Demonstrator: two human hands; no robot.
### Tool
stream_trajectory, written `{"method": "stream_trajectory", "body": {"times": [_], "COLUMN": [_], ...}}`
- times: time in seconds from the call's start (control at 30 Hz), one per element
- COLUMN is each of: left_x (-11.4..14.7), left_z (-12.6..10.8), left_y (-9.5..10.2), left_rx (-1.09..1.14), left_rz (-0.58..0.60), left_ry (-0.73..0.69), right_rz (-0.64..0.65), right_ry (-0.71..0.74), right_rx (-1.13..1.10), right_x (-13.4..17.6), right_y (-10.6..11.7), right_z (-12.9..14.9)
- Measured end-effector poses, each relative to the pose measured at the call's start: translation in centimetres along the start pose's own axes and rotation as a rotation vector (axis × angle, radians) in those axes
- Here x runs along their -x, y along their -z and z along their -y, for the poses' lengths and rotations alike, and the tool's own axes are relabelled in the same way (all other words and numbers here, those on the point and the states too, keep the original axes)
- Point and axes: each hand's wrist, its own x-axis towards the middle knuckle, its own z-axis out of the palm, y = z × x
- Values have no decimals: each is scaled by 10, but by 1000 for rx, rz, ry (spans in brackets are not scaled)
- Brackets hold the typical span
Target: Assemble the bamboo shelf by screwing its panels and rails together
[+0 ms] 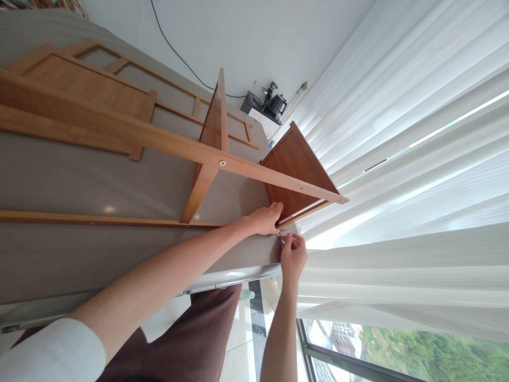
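A partly joined wooden shelf frame (258, 171) stands on the grey-topped table, with long rails and two slatted or flat panels set across them. My left hand (267, 218) is closed around the near corner of the end panel (294, 164), where it meets the lower rail (199, 225). Just beside it, my right hand (294, 254) pinches something small and thin against the rail's end; its kind is too small to tell. The middle cross panel (212, 119) stands upright between the rails. A round fitting shows on the upper rail at its joint.
Loose wooden panels and a ladder-like frame (119, 62) lie on the grey table (159, 180). A black kettle (277, 106) stands on a small shelf by the wall. White curtains (417, 175) hang at the right, above a window. A plastic bottle (247, 294) is on the floor.
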Motion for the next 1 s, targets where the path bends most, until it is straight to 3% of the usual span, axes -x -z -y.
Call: {"method": "stream_trajectory", "body": {"times": [0.23, 0.53, 1.0], "left_x": [0, 2, -1], "left_z": [-1, -2, 0], "left_y": [0, 3, 0], "left_rx": [-4, 4, 0], "left_rz": [5, 18, 22], "left_ry": [9, 16, 16], "right_rz": [-8, -110, -155], "right_ry": [-36, 46, 148], "right_rx": [-57, 40, 125], "right_x": [3, 11, 21], "right_y": [1, -5, -7], "right_z": [2, 4, 13]}}
